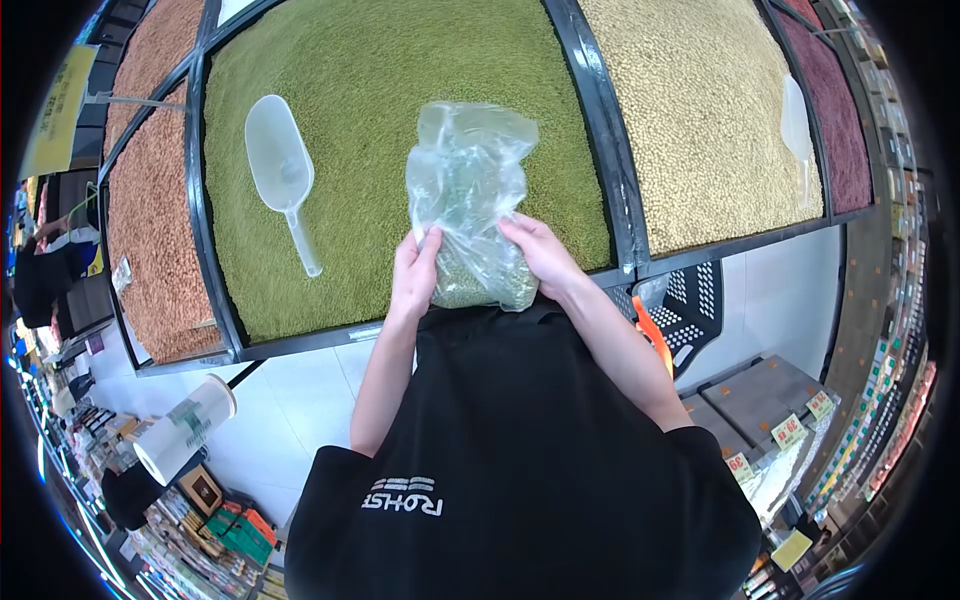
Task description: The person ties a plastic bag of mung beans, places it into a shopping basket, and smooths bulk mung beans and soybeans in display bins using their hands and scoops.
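Between my two hands is a clear plastic bag (470,185) with small green beans bulging in its lower part, close to my chest. The fingers of my left hand (417,265) pinch the bag's left side around its middle. On the opposite side, my right hand (540,250) grips the gathered plastic near the same height. The bag's upper part stands loose and crumpled over a wide bin of green mung beans (370,90). A translucent scoop (280,160) lies on those beans to the left, its handle pointing toward me.
Black dividers (600,120) separate the bins. Pale yellow beans (700,130) with another scoop (796,120) lie to the right, reddish-brown peanuts (155,240) to the left. A roll of bags (185,430) hangs at lower left. A black basket (690,310) is at my right.
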`<state>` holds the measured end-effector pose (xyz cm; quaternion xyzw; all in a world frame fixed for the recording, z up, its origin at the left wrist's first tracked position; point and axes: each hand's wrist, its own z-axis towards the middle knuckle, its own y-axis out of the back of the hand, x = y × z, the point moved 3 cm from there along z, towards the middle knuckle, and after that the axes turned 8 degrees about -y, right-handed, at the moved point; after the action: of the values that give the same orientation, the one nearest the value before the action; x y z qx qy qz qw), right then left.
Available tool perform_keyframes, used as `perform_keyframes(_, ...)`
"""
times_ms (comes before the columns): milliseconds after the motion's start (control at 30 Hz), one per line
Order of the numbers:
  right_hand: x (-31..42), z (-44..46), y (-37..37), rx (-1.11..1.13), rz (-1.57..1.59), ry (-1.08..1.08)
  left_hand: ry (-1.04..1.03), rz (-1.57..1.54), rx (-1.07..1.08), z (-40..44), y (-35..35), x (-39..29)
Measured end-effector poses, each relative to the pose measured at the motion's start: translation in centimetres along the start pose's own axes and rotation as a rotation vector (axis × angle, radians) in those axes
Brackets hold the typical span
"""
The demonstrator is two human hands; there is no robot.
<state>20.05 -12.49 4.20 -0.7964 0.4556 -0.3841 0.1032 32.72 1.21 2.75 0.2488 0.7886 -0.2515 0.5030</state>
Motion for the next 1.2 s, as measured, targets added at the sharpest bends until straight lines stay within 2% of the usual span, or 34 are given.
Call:
perform_keyframes(100,0.4,-0.1,-1.7,0.013,-0.110,0.039,0.024,-0.041,-0.082,-0.4,1.7,1.2)
perform_keyframes(167,0.6,0.2,-3.1,0.095,-0.212,0.064,0.021,-0.079,-0.209,-0.8,2.6,1.1)
perform_keyframes(233,1.5,0.3,-4.7,0.099,-0.215,0.043,0.144,-0.174,-0.238,-1.3,2.9,-0.3)
perform_keyframes(433,3.2,0.2,-8.3,0.166,-0.146,-0.028,0.221,-0.273,-0.237,-1.5,3.7,-1.6)
perform_keyframes(600,3.2,0.4,-7.6,0.157,-0.089,-0.075,0.269,-0.335,-0.208,-1.0,3.6,-1.3)
perform_keyframes(633,3.2,0.4,-7.3,0.181,-0.157,-0.060,0.272,-0.335,-0.211,-1.0,3.5,-1.3)
perform_keyframes(733,2.5,0.4,-4.9,0.205,-0.277,0.002,0.221,-0.350,-0.190,-1.1,2.4,-1.3)
perform_keyframes(833,1.4,0.0,-1.8,0.195,-0.325,0.051,0.205,-0.172,-0.152,-1.1,1.6,0.1)
perform_keyframes(900,1.2,-0.7,0.3,0.035,-0.209,0.053,0.184,-0.102,-0.033,-1.1,0.3,0.5)
perform_keyframes(1033,0.1,-0.8,4.7,-0.090,-0.101,0.036,-0.037,0.044,0.158,-0.7,-3.7,-1.9)
perform_keyframes(1100,0.7,-0.8,5.1,-0.169,0.049,0.074,-0.108,0.078,0.200,-0.3,-4.8,-2.0)
perform_keyframes(1133,0.8,-0.7,5.4,-0.170,0.013,0.091,-0.176,0.122,0.256,-0.1,-5.2,-2.2)
perform_keyframes(1200,1.6,-0.6,5.7,-0.173,-0.049,0.052,-0.184,0.164,0.312,0.2,-5.2,-1.7)
